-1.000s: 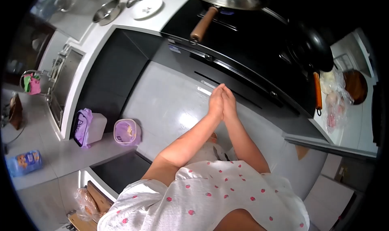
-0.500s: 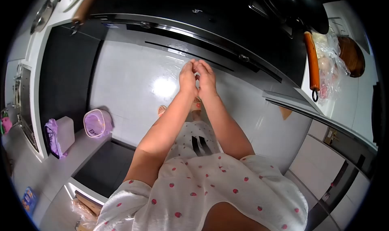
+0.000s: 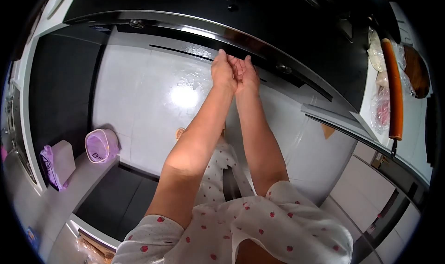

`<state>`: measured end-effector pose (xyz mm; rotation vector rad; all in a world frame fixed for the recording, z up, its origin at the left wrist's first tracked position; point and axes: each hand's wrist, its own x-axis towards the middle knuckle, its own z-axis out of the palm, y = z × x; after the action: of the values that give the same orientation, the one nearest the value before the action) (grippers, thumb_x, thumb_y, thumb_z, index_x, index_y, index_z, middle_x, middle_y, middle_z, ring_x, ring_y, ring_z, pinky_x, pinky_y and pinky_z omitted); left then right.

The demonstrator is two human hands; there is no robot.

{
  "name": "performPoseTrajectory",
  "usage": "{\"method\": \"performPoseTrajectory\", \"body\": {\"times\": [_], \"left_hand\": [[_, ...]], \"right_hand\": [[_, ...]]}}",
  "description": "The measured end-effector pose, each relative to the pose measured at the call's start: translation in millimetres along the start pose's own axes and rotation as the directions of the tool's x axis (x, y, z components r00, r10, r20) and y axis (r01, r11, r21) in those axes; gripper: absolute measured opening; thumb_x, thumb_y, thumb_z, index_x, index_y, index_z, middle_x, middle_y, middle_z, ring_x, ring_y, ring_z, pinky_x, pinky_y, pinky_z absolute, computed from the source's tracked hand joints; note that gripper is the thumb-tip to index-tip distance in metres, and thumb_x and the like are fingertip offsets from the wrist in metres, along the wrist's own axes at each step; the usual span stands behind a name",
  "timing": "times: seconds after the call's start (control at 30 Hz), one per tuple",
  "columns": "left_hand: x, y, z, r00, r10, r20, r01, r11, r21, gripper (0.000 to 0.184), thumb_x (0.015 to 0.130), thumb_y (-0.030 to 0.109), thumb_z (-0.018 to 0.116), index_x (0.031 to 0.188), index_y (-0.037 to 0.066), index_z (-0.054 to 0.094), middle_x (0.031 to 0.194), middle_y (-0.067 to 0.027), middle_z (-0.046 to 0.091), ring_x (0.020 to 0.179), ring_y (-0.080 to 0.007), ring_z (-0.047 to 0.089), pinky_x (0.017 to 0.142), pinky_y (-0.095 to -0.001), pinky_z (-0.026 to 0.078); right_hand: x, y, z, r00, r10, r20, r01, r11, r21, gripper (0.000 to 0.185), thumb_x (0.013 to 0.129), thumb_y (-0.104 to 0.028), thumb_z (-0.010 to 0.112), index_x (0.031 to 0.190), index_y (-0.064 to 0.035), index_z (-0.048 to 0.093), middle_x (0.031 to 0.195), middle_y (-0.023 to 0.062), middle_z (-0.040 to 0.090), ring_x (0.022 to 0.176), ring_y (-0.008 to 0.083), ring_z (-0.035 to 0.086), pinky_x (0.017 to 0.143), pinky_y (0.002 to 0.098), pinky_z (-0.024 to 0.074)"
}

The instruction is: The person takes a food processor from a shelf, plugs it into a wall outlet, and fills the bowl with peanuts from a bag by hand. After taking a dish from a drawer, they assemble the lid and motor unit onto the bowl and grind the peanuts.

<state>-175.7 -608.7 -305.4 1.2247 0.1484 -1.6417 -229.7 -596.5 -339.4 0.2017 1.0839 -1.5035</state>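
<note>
Hands cupped at stove front.
The left hand [image 3: 222, 71] and right hand [image 3: 249, 76] meet at the heels, fingers curled inward and loosely together within each hand. The stove [image 3: 287, 32] lies just beyond the fingertips; contact cannot be determined. A knob [image 3: 283, 69] sits right of the fingers, a bin [image 3: 111, 150] well left.

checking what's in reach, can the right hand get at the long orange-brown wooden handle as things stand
Probably yes, by stretching right: no barrier shows between the bare right hand, cupped beside the bare left hand, and the long orange-brown wooden handle, which juts over the white counter.
</note>
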Motion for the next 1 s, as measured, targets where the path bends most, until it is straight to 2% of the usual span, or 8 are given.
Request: {"method": "performPoseTrajectory", "body": {"times": [0.03, 0.17, 0.23, 0.33, 0.4, 0.47, 0.63, 1.0], "left_hand": [[3, -1, -2, 1.000, 0.005, 0.024, -0.005, 1.000, 0.004, 0.027, 0.090, 0.033, 0.046, 0.090, 0.007, 0.052, 0.075, -0.0019, 0.054, 0.065, -0.0113, 0.049, 0.059, -0.0259, 0.039], [5, -4, -4, 0.997, 0.023, 0.077, -0.027, 0.998, 0.055, 0.027, 0.089, 0.034, 0.046, 0.084, 0.008, 0.051, 0.071, -0.0008, 0.052, 0.064, -0.0101, 0.048, 0.059, -0.0247, 0.038], [2, -6, -3, 0.998, 0.056, 0.033, -0.056, 0.998, -0.019, 0.034, 0.090, 0.034, 0.045, 0.071, 0.006, 0.045, 0.059, -0.0029, 0.046, 0.047, -0.0102, 0.043, 0.041, -0.0210, 0.039], [-3, -11, -14, 0.997, 0.062, 0.035, -0.060, 0.997, -0.054, 0.034, 0.090, 0.034, 0.045, 0.072, 0.005, 0.044, 0.058, -0.0034, 0.045, 0.048, -0.0110, 0.044, 0.041, -0.0218, 0.040], [-11, -12, -26, 0.996, 0.056, 0.065, -0.054, 0.998, -0.031, 0.033, 0.090, 0.034, 0.046, 0.072, 0.006, 0.045, 0.059, -0.0031, 0.046, 0.048, -0.0106, 0.044, 0.042, -0.0209, 0.039], [-15, -17, -39, 0.996, 0.068, 0.057, -0.069, 0.997, 0.023, 0.027, 0.091, 0.033, 0.045, 0.082, 0.008, 0.048, 0.068, -0.0002, 0.049, 0.062, -0.0096, 0.045, 0.059, -0.0247, 0.039], [-22, -25, -67, 0.995, 0.080, 0.058, -0.082, 0.996, 0.031, 0.024, 0.091, 0.032, 0.044, 0.084, 0.010, 0.050, 0.069, 0.0017, 0.049, 0.064, -0.0083, 0.043, 0.062, -0.0239, 0.037], [-44, -29, -90, 0.996, 0.078, 0.042, -0.080, 0.996, 0.035, 0.024, 0.091, 0.033, 0.044, 0.083, 0.011, 0.049, 0.070, 0.0024, 0.048, 0.065, -0.0081, 0.042, 0.062, -0.0237, 0.037]], "right_hand": [[-2, 1, 3, 0.998, -0.054, -0.011, 0.053, 0.998, -0.019, 0.028, 0.089, -0.020, 0.049, 0.108, -0.0006, 0.045, 0.099, 0.0136, 0.058, 0.090, 0.0209, 0.058, 0.073, 0.0282, 0.0463], [-6, 8, 3, 0.984, -0.177, 0.005, 0.177, 0.984, -0.002, 0.022, 0.088, -0.019, 0.051, 0.098, -0.0005, 0.046, 0.090, 0.0137, 0.060, 0.080, 0.0203, 0.059, 0.069, 0.0292, 0.0473], [-7, 10, -2, 0.985, -0.174, 0.018, 0.174, 0.985, -0.013, 0.021, 0.088, -0.019, 0.052, 0.095, -0.0008, 0.045, 0.088, 0.0143, 0.060, 0.078, 0.0200, 0.059, 0.069, 0.0291, 0.0472], [-19, 18, -14, 0.984, -0.177, 0.032, 0.178, 0.984, -0.028, 0.020, 0.087, -0.020, 0.052, 0.090, -0.0016, 0.045, 0.084, 0.0148, 0.060, 0.076, 0.0200, 0.059, 0.069, 0.0288, 0.0470], [-29, 23, -18, 0.980, -0.195, 0.037, 0.196, 0.980, -0.024, 0.020, 0.087, -0.020, 0.053, 0.088, -0.0020, 0.044, 0.083, 0.0149, 0.060, 0.075, 0.0202, 0.059, 0.069, 0.0285, 0.0470], [-40, 28, -23, 0.980, -0.198, 0.021, 0.199, 0.979, -0.040, 0.020, 0.087, -0.021, 0.053, 0.087, -0.0021, 0.044, 0.083, 0.0144, 0.060, 0.075, 0.0201, 0.060, 0.069, 0.0289, 0.0471], [-57, 43, -37, 0.978, -0.203, 0.045, 0.203, 0.979, 0.010, 0.016, 0.087, -0.017, 0.053, 0.094, -0.0030, 0.049, 0.085, 0.0103, 0.060, 0.076, 0.0168, 0.060, 0.069, 0.0257, 0.0479], [-82, 55, -53, 0.978, -0.202, 0.046, 0.202, 0.979, 0.006, 0.015, 0.088, -0.016, 0.051, 0.095, -0.0025, 0.049, 0.091, 0.0099, 0.060, 0.080, 0.0175, 0.059, 0.072, 0.0275, 0.0481]]}}
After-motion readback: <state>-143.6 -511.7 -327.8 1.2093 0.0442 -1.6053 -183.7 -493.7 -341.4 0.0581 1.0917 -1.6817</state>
